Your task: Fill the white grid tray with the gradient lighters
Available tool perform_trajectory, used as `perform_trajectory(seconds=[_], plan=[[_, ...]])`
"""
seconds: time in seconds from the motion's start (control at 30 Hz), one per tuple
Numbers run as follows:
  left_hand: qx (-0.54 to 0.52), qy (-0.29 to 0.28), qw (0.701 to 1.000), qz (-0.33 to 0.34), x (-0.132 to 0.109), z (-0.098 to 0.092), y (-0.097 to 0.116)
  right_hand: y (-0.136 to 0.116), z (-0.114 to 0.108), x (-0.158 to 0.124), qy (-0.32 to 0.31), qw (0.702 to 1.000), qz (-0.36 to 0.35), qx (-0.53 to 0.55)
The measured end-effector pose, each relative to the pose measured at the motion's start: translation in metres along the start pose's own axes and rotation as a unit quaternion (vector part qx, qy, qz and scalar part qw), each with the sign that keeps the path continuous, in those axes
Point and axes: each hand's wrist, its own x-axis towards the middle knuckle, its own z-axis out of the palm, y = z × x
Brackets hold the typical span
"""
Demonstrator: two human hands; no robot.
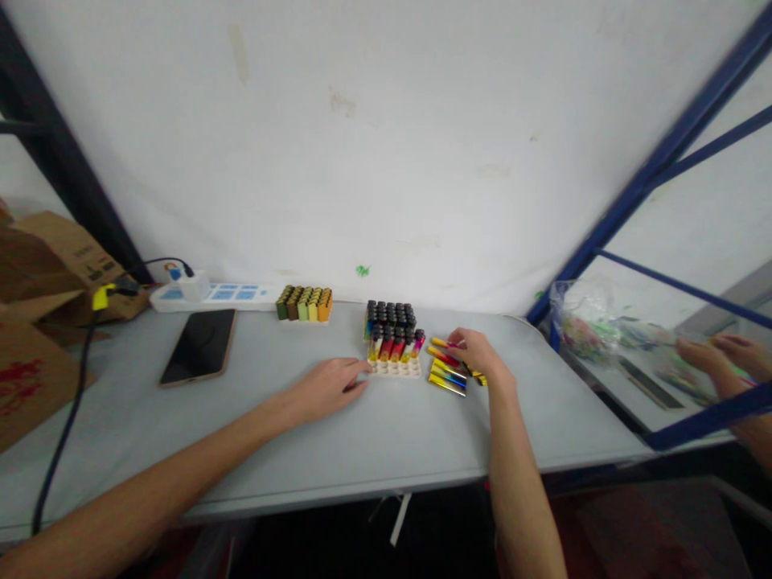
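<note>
A white rack (pixel 395 368) with rows of holes holds several lighters (pixel 395 342) standing upright, black-topped at the back and yellow, red and pink in front. Its front row of holes is bare. My left hand (pixel 331 390) lies on the table with fingers stretched out, the fingertips touching the rack's left front corner. To the right of the rack, several loose shiny wraps or lighters (pixel 447 378) in yellow, red and blue lie flat. Over them, my right hand (pixel 476 352) is closed, its fingertips pinching a yellow-and-red lighter (pixel 440 342); the palm hides part of the pile.
Another block of gold-topped lighters (pixel 305 304) stands near the wall. Left of it are a power strip (pixel 241 296), a phone (pixel 199 346), a black cable (pixel 72 410) and paper bags (pixel 36 346). Beyond the blue frame (pixel 603 233), a co-worker's hands (pixel 717 358) are near plastic bags (pixel 585 326).
</note>
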Motion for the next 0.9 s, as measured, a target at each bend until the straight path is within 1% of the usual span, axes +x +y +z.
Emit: perform_trajectory(seconds=[0.1,0.2,0.27,0.33,0.4,0.47,0.53,0.63,0.7,0.8,0.9], plan=[[0.001,0.002,1.0,0.003,0.0,0.001,-0.001,-0.008,-0.006,0.001,0.086,0.995,-0.032,0.035],[0.004,0.004,1.0,0.004,0.0,0.003,-0.003,-0.02,-0.016,-0.001,0.171,0.978,-0.05,0.11],[0.008,0.003,1.0,0.005,0.0,0.003,-0.004,-0.03,-0.021,-0.003,0.203,0.961,-0.071,0.174],[0.013,0.001,1.0,0.006,0.0,0.003,-0.004,-0.04,-0.024,-0.006,0.214,0.945,-0.091,0.231],[0.015,-0.001,1.0,0.007,0.0,0.003,-0.003,-0.047,-0.024,-0.008,0.205,0.933,-0.105,0.278],[0.016,-0.002,1.0,0.006,0.0,0.002,-0.002,-0.054,-0.024,-0.01,0.182,0.926,-0.124,0.307],[0.014,-0.003,1.0,0.004,0.001,0.002,-0.002,-0.059,-0.024,-0.011,0.159,0.927,-0.144,0.309],[0.012,-0.004,1.0,0.006,0.001,0.001,-0.002,-0.066,-0.027,-0.012,0.141,0.933,-0.168,0.285],[0.014,-0.004,1.0,0.006,0.001,0.001,-0.002,-0.069,-0.028,-0.014,0.123,0.93,-0.179,0.296],[0.015,-0.005,1.0,0.003,0.001,0.001,-0.001,-0.069,-0.028,-0.016,0.075,0.923,-0.175,0.335],[0.011,-0.005,1.0,0.002,0.001,0.0,0.0,-0.066,-0.025,-0.016,0.037,0.923,-0.157,0.349]])
